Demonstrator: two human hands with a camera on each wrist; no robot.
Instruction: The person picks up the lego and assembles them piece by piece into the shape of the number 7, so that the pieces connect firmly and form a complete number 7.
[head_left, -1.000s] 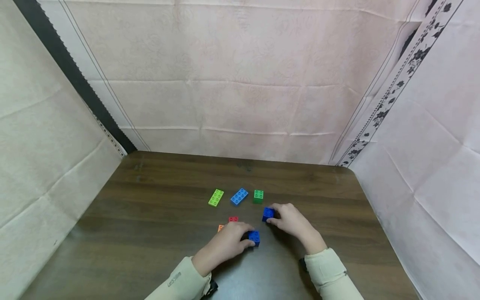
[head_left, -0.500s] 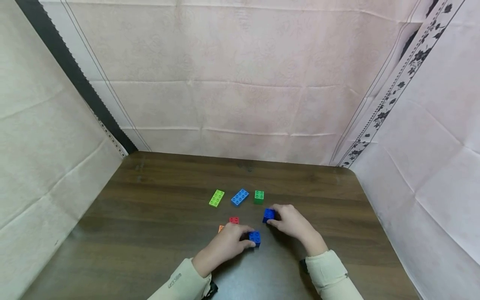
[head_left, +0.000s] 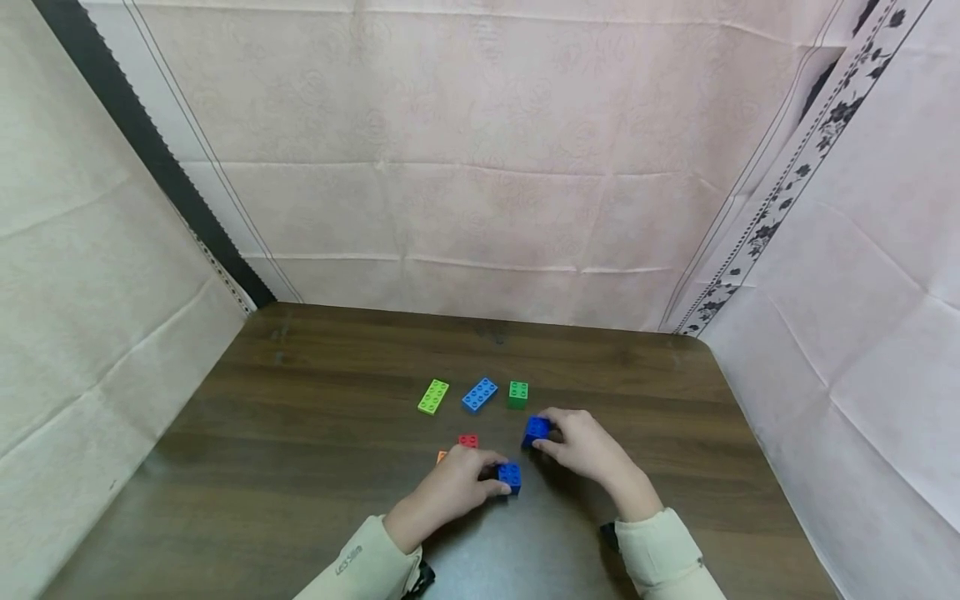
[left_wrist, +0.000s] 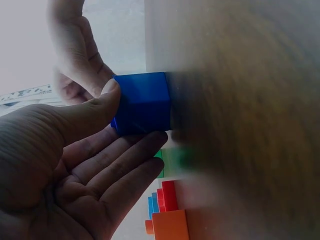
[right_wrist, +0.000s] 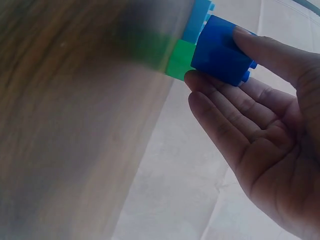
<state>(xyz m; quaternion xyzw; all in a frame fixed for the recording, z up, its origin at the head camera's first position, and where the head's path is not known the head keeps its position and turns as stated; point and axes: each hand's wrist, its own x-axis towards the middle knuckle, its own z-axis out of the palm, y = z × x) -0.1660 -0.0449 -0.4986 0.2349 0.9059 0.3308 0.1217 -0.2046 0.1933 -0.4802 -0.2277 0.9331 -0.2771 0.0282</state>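
Observation:
My left hand [head_left: 453,483] pinches a dark blue toy brick [head_left: 509,477] between thumb and fingers, low over the wooden table. In the left wrist view the thumb presses one side of this blue brick [left_wrist: 142,103], its fingers stretched along the other. Further right and a bit farther off, my right hand [head_left: 585,446] pinches a second dark blue brick [head_left: 536,430]. The right wrist view has that blue brick [right_wrist: 222,50] slightly tilted, its studs toward the palm. The two bricks are apart. A red brick [head_left: 468,440] and an orange brick [head_left: 441,456] are partly hidden behind my left hand.
Beyond the hands lie a lime green brick [head_left: 432,397], a lighter blue brick [head_left: 479,394] and a green brick [head_left: 518,394], spread in a row. The brown wooden table [head_left: 300,450] is enclosed by pale cloth [head_left: 465,208] at the back and both sides.
The right hand's blue brick has shifted very slightly to the left and tilted a little. My left hand and its brick stay nearly still.

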